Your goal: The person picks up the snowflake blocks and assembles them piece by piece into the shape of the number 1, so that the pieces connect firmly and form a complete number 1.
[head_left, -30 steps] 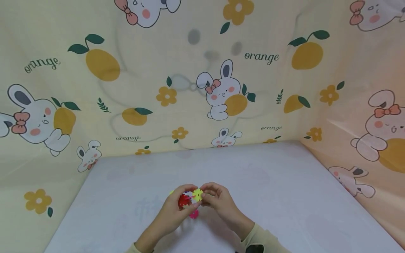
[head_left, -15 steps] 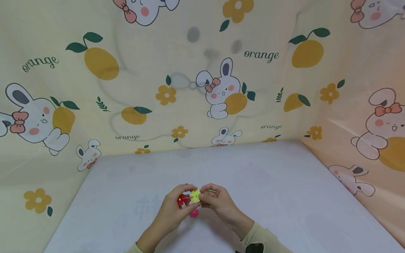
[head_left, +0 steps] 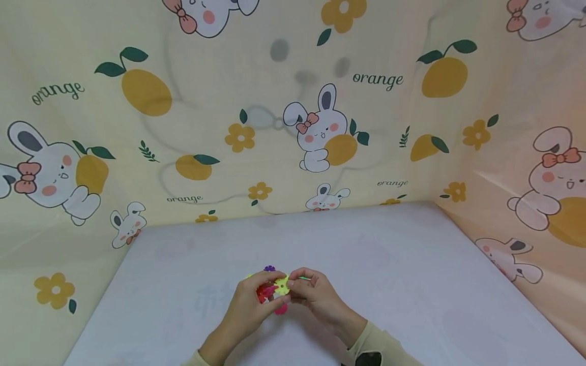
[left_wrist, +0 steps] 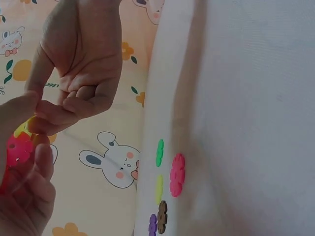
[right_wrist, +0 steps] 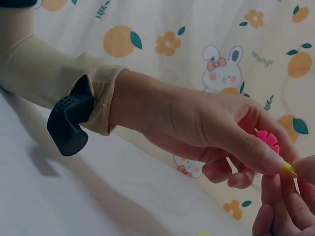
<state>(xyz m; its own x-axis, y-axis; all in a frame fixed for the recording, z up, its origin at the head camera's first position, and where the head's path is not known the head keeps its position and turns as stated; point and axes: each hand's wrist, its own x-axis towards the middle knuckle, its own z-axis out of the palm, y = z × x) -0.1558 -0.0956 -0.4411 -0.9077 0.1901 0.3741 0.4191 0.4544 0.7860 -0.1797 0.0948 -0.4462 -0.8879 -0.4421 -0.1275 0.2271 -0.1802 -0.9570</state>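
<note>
Above the white table my left hand (head_left: 249, 300) grips a red snowflake building disc (head_left: 265, 293) joined to a yellow snowflake disc (head_left: 282, 285). The thumb and fingers of my right hand (head_left: 322, 300) pinch the yellow disc's right edge. In the right wrist view, the thumb of the right hand (right_wrist: 206, 128) presses on the edge of the yellow disc (right_wrist: 288, 168), and a pink disc (right_wrist: 268, 139) shows behind. Fingers of the left hand (left_wrist: 37, 191) wrap the red-pink disc (left_wrist: 18, 148) in the left wrist view, partly hiding it.
Loose discs lie on the table beyond the hands: green (left_wrist: 160, 152), pink (left_wrist: 177, 175), yellow (left_wrist: 158, 189), brown (left_wrist: 162, 216) and purple (left_wrist: 153, 224). A rabbit-and-orange printed cloth (head_left: 206, 127) rises behind the table (head_left: 389, 274) and along its sides.
The yellow disc has shifted slightly left and down between the hands and turned a little. The purple disc behind the left hand has come into clearer view. Both hands stay nearly in place.
</note>
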